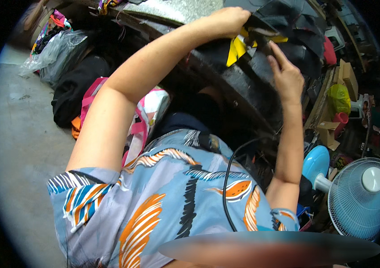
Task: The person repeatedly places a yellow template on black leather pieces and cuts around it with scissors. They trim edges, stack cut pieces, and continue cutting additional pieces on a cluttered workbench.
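Note:
A floppy-looking black piece of material with bright yellow parts is held up over the dark worktable. My left hand is closed at its upper left edge, with the fingertips hidden behind it. On the other side, my right hand pinches the lower right end, index finger stretched along it and thumb beside it. Behind both hands lies a heap of black sheets. What exactly the piece is I cannot tell.
A light grey board lies at the table's far left. To the right stands a blue and white fan, near small cardboard boxes and a yellow bag. A pink-handled bag and a clear plastic bag are at left. A black cable crosses my shirt.

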A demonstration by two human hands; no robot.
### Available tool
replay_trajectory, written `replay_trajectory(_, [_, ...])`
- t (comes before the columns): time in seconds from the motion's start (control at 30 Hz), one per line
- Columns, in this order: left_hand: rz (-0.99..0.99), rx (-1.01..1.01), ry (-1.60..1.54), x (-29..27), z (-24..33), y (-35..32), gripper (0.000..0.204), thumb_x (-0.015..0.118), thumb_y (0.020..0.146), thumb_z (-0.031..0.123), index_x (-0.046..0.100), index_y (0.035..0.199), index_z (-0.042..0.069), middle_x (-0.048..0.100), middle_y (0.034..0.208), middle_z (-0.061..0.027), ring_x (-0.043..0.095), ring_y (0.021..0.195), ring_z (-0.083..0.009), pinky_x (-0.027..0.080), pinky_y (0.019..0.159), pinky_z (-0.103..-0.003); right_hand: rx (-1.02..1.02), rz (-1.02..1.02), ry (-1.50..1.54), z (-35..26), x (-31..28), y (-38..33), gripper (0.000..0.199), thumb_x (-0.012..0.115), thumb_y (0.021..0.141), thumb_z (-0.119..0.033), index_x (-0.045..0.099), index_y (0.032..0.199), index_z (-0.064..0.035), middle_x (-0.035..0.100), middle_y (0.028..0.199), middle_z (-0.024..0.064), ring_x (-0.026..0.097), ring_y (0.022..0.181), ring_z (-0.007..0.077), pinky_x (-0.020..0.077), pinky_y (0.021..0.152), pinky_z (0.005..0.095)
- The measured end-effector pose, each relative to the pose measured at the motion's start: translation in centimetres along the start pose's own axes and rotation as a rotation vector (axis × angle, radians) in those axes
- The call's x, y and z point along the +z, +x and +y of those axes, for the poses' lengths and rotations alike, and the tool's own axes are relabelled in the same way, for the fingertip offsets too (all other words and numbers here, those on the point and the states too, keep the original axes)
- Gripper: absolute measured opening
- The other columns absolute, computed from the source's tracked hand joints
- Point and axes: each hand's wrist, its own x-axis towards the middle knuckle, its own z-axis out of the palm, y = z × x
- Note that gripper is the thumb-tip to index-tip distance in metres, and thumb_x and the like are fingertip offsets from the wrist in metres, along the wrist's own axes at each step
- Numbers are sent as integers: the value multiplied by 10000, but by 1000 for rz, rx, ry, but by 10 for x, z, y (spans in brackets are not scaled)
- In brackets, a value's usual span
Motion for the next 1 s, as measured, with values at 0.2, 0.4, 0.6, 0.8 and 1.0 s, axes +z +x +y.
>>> replay_trajectory(0.2, [-10, -63, -28, 15, -8, 5, 312, 669, 763, 68, 668, 1068, 1, 694, 998, -219, 668, 1000, -355, 532, 875, -436, -9, 431, 486, -6, -5, 7, 354, 615, 930, -440, 621, 1281, -390, 724, 931, 132, 717, 799, 301, 565, 669, 395])
replay_trajectory(0.4, [-45, -62, -57, 18, -16, 16, 339, 683, 751, 92, 658, 1076, 3, 692, 1000, -220, 662, 1003, -366, 532, 868, -437, -11, -14, -52, -10, 2, 12, 369, 567, 943, -483, 603, 1298, -392, 716, 913, 146, 700, 780, 336, 550, 666, 436])
replay_trajectory(0.6, [17, -118, -130, 19, -15, -10, 324, 683, 770, 71, 626, 1077, -18, 675, 1030, -232, 652, 1000, -385, 524, 877, -440, 56, 306, 652, -14, -1, 8, 392, 616, 931, -431, 588, 1320, -388, 720, 915, 142, 709, 780, 302, 564, 676, 394])
replay_trajectory(0.8, [84, -58, -103, 11, -6, -16, 289, 657, 787, 61, 607, 1062, -11, 667, 1047, -216, 638, 1028, -376, 521, 874, -448, 21, -56, 13, -27, 0, 9, 383, 605, 926, -458, 596, 1305, -403, 714, 868, 128, 698, 770, 306, 549, 671, 401])
replay_trajectory(1.0, [110, -45, 28, 1, 4, -25, 320, 633, 825, 95, 567, 1132, 35, 645, 1070, -174, 650, 1005, -354, 545, 825, -439, 56, 262, 616, -5, -14, -3, 423, 636, 932, -386, 571, 1348, -348, 714, 901, 157, 703, 752, 319, 551, 677, 401])
